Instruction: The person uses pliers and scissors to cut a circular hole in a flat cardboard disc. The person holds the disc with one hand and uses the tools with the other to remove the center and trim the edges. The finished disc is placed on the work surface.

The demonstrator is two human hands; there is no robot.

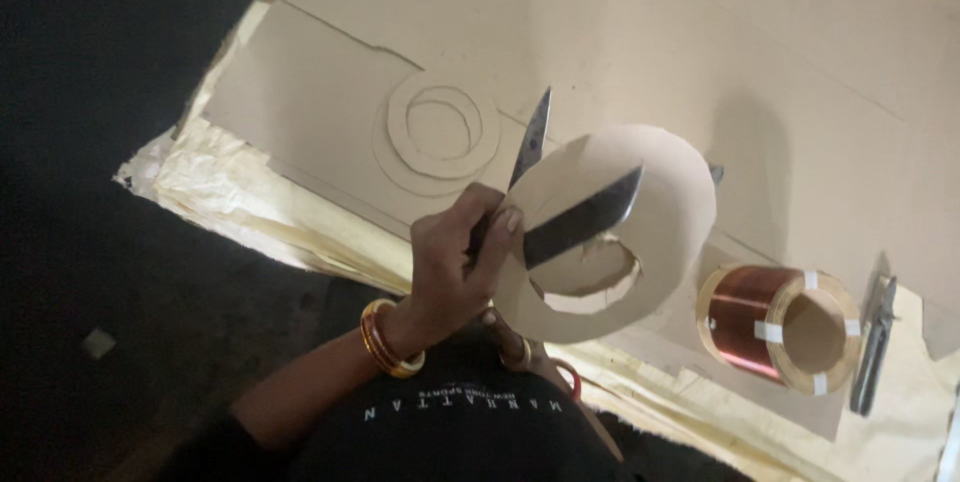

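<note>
My left hand (452, 260), with red and gold bangles at the wrist, grips the handles of large metal scissors (583, 221). The blades are spread: one points up and away, the other lies across a brown cardboard ring (655, 177) with a roughly cut inner hole. My right hand (508, 340) is mostly hidden beneath the ring's near edge, only fingers and bangles showing, and it holds the ring up.
A copper wire coil (775, 327) with white tape strips lies on its side at the right, a metal hand tool (874, 344) beside it. Stacked cardboard rings (440, 132) rest on large cardboard sheets (700, 32). Crumpled yellowish paper (215, 177) edges the left side.
</note>
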